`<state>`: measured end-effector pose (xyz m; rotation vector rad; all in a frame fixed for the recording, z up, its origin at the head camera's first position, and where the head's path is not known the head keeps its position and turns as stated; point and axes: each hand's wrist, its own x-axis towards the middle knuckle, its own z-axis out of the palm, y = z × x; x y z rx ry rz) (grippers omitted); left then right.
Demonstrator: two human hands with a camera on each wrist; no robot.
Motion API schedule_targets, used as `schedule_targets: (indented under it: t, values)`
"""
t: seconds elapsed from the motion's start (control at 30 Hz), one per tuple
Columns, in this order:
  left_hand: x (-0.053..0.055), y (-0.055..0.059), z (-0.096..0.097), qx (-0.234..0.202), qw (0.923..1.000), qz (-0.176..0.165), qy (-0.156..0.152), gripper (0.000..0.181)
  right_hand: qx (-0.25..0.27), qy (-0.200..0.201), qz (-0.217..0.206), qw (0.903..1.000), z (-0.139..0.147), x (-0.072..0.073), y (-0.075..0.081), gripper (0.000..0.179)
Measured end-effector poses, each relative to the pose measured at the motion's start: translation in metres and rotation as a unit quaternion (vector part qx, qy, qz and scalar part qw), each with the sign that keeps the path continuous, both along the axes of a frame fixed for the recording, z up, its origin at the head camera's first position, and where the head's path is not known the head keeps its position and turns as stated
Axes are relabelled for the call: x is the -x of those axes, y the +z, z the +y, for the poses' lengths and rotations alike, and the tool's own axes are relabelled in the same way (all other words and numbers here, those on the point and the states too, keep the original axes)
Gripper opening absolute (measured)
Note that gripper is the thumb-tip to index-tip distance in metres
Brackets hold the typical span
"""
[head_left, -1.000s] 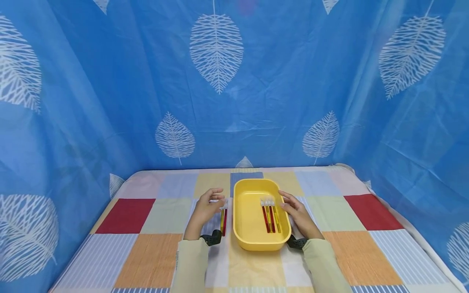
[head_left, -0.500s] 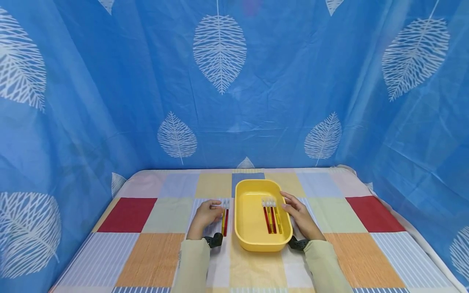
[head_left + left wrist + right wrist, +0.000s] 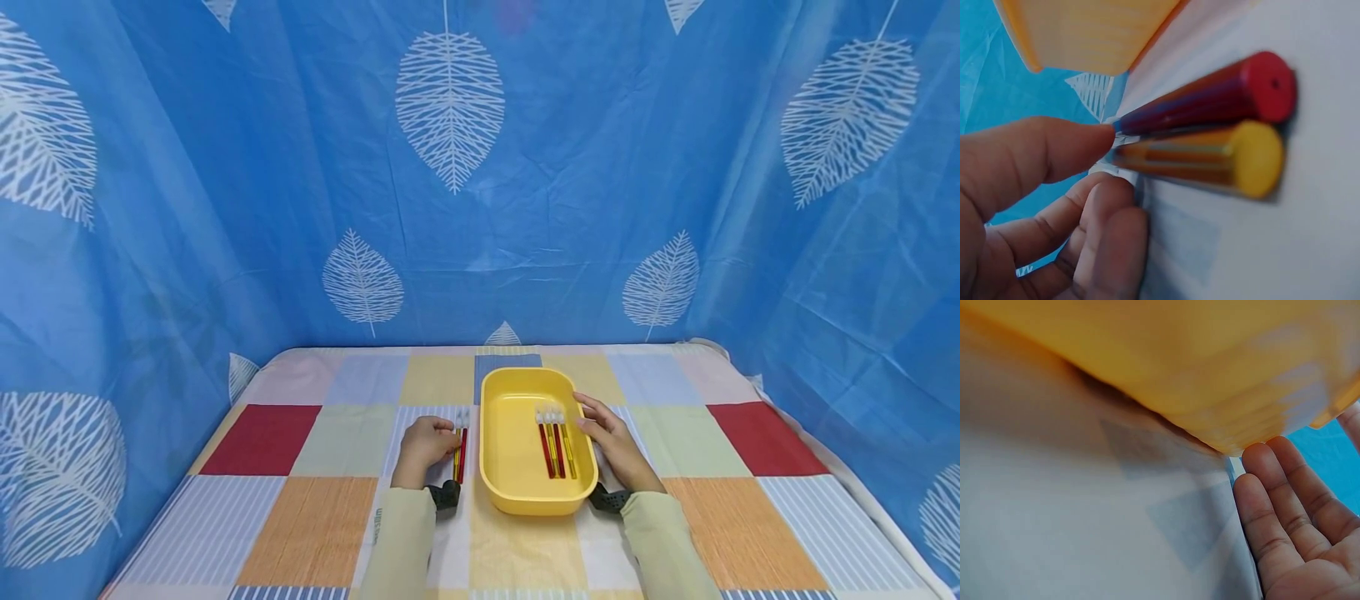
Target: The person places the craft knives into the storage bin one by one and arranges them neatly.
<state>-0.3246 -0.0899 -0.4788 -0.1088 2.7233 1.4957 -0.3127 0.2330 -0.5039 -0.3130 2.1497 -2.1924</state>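
Left of the yellow plastic tub, a yellow pen and a red pen with pale capped ends lie side by side on the cloth. My left hand pinches the yellow pen near its far end. In the left wrist view the thumb sits above the yellow pen and the fingers lie below it, the red pen right alongside. My right hand holds the tub's right rim, its thumb over the edge; in the right wrist view the fingers lie along the outer wall.
Inside the tub, several red and yellow pens lie in a row along the right side. A patchwork cloth covers the table. Blue curtains with white leaf prints hang behind and on both sides.
My left hand has lowered and moved slightly right, its fingers closing around the yellow pen. My right hand and the tub keep their places.
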Motion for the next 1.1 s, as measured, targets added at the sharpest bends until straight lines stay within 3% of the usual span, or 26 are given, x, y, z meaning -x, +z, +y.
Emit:
schedule_targets:
  t: [0.2, 0.6, 1.1]
  values:
    - [-0.0005, 0.0011, 0.0022, -0.025, 0.9991, -0.028, 0.021, 0.031, 0.007, 0.000, -0.003, 1.0000, -0.0001, -0.0004, 0.0005, 0.057]
    - [-0.0005, -0.0003, 0.0012, -0.069, 0.9973, -0.024, 0.004, 0.029, 0.004, -0.001, 0.003, 1.0000, -0.0005, -0.0005, 0.0003, 0.057]
    - [-0.0020, 0.0008, 0.0016, -0.052, 0.9984, -0.021, 0.006, 0.027, -0.005, -0.009, 0.000, 0.9999, -0.0001, 0.0009, 0.0007, 0.054]
